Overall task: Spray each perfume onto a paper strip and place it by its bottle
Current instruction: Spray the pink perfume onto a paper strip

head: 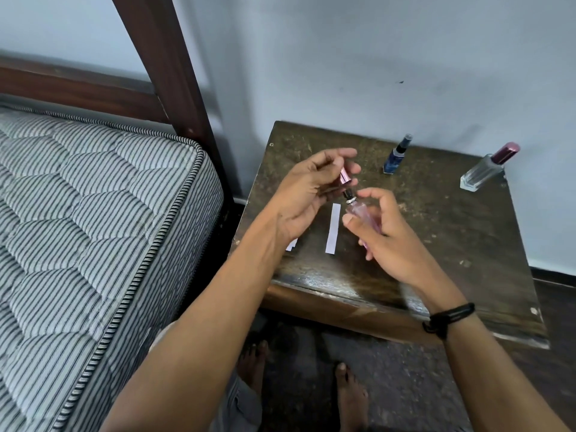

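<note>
Slim clear-pink bottle (358,211) held in the right grip (388,233), its shiny pink cap (345,176) pinched by the left grip (304,194), above a paper strip (333,228) nearer the surface's (442,244) left edge.

Both bare forearms reach over the near edge of the table (467,244), the hands close together above its middle. The left hand (307,198) pinches a pink cap (344,176) in its fingertips. The right hand (386,238), a black band (448,318) on its wrist, curls round a pink bottle (363,213).
</note>
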A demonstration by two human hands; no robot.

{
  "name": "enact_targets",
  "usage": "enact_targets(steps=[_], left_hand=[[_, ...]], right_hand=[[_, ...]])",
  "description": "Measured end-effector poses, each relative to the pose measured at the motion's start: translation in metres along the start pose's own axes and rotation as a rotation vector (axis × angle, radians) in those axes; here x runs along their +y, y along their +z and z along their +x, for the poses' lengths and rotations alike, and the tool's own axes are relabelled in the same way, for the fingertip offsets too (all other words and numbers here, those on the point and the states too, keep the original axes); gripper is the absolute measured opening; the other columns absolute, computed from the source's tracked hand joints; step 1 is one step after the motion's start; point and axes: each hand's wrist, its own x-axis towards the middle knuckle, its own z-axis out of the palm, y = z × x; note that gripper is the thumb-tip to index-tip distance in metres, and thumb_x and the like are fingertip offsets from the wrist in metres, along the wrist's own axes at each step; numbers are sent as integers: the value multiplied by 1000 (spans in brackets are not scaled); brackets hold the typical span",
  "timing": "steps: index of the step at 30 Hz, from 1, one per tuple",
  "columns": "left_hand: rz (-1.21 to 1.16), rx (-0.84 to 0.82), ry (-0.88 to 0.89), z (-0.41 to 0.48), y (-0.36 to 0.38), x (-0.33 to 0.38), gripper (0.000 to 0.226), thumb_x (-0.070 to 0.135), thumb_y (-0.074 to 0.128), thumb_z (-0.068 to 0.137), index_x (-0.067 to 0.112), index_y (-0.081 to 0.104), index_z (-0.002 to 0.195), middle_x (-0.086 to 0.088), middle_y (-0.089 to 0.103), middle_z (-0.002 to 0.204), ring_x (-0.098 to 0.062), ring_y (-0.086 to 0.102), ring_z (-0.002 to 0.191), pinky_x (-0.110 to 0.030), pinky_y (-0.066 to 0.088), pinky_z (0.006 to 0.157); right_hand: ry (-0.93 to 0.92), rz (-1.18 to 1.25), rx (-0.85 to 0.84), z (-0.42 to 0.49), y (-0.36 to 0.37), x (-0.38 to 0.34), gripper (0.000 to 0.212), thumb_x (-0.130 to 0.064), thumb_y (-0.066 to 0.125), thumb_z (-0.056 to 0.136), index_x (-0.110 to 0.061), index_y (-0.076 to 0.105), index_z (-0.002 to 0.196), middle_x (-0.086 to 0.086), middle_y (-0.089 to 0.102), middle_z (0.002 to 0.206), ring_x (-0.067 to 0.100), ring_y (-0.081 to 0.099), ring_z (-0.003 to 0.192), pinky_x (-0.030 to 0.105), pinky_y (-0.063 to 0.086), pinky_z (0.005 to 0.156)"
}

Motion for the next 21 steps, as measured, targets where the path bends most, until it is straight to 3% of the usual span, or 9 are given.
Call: enact_targets(steps=[4, 6, 12, 17, 21], left_hand=[[-5, -49, -8, 0, -8, 5, 21, 9, 57, 100, 10, 65, 120, -14, 72, 118, -28, 69, 109, -43, 55, 99], [23, -68, -20, -1, -10, 5, 21, 9, 59, 99, 10, 66, 119, -16, 71, 122, -31, 68, 112, -50, 50, 105], [78, -84, -33, -1, -10, 4, 20, 6, 60, 98, 7, 64, 118, -18, 71, 120, -30, 69, 111, -47, 52, 104], [132, -70, -45, 0, -12, 4, 21, 7, 61, 98, 8, 64, 119, -16, 71, 121, -29, 67, 114, -49, 49, 106], [131, -69, -49, -1, -13, 5, 20, 7, 61, 98, 8, 65, 117, -16, 71, 121, -30, 68, 113, -49, 49, 106]], right_hand=[[8, 4, 27, 0, 1, 0, 27, -51, 61, 99, -63, 39, 107, -26, 64, 102, 7, 61, 67, 39, 59, 61], [17, 17, 43, 0, 0, 0, 26, -50, 62, 99, -60, 39, 107, -20, 66, 102, 7, 61, 67, 35, 57, 59], [43, 10, 52, 0, -3, 1, 27, -53, 63, 98, -56, 37, 107, -7, 65, 103, 10, 60, 67, 37, 58, 60], [45, 29, 63, 1, -2, 0, 35, -70, 59, 84, -55, 37, 106, -11, 61, 95, 9, 62, 67, 34, 56, 58], [46, 45, 67, 1, -1, 2, 34, -71, 60, 83, -56, 38, 104, -10, 64, 100, 8, 62, 68, 33, 55, 59]])
